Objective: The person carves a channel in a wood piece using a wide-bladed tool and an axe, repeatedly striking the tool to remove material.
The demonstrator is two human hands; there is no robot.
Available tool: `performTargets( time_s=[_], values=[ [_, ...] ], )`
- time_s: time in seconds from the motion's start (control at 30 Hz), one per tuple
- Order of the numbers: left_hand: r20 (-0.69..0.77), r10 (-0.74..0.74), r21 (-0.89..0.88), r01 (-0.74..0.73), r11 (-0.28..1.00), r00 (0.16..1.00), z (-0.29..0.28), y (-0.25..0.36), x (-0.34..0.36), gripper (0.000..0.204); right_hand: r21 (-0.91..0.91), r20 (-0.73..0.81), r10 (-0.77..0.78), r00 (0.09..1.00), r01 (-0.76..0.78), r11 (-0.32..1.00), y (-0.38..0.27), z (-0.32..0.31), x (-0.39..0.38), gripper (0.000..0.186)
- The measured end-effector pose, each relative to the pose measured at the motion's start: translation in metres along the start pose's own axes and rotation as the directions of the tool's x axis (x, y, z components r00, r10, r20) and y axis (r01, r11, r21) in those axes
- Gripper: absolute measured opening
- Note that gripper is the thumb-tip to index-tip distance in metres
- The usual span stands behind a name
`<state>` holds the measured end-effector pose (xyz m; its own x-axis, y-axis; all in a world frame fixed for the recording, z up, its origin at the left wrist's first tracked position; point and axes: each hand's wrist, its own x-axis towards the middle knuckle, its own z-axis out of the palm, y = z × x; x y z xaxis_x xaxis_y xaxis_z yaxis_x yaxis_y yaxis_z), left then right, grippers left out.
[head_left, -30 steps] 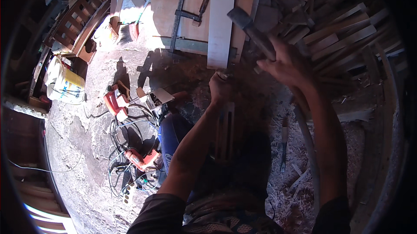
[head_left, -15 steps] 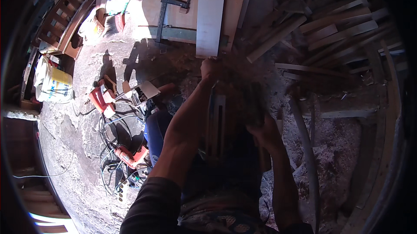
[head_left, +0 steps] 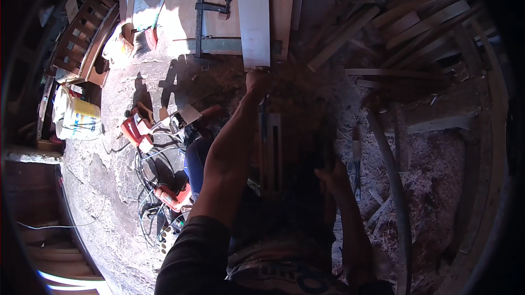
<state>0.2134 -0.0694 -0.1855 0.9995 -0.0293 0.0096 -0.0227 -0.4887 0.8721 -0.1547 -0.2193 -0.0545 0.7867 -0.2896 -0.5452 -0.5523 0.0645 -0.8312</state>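
Head view: left hand [head_left: 256, 79] clamped on the pale plank [head_left: 253, 16] end at 12 o'clock, right hand [head_left: 328, 177] too shadowed to tell, plank could slip sideways

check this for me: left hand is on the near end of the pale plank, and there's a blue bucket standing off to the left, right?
Not quite. The head view shows the left hand at the near end of the pale plank, but the bucket off to the left is white and yellow, not blue.
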Motion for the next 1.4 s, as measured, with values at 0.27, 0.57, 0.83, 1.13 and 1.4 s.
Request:
performTargets(
  time_s=[0.27,0.57,0.83,1.13,1.4],
  values=[
    [0.336,-0.329,-0.27,0.425,0.864,0.882,-0.009,0.078,-0.019,0.012,-0.053,-0.134,-0.216,0.967,0.211,0.976,0.053,-0.016,-0.039,0.063],
    [0.058,0.162,-0.169,-0.15,0.974,0.985,0.009,0.061,-0.043,0.016,-0.005,-0.088,-0.012,0.996,0.011,1.0,0.075,-0.026,-0.034,0.083],
    [0.301,-0.322,-0.289,0.408,0.866,0.897,-0.008,0.07,-0.015,0.015,0.044,-0.054,-0.015,0.998,0.017,0.999,0.044,-0.014,-0.022,0.076],
    [0.215,0.393,-0.529,-0.231,0.817,0.894,-0.096,0.186,-0.158,0.01,0.096,-0.017,-0.016,1.0,0.017,0.995,0.074,-0.012,-0.025,0.067],
    [0.034,0.238,-0.6,-0.171,0.782,0.971,-0.111,0.2,-0.125,0.01,0.26,0.041,0.066,0.997,-0.074,0.963,0.045,0.001,-0.031,0.067]
  ],
)
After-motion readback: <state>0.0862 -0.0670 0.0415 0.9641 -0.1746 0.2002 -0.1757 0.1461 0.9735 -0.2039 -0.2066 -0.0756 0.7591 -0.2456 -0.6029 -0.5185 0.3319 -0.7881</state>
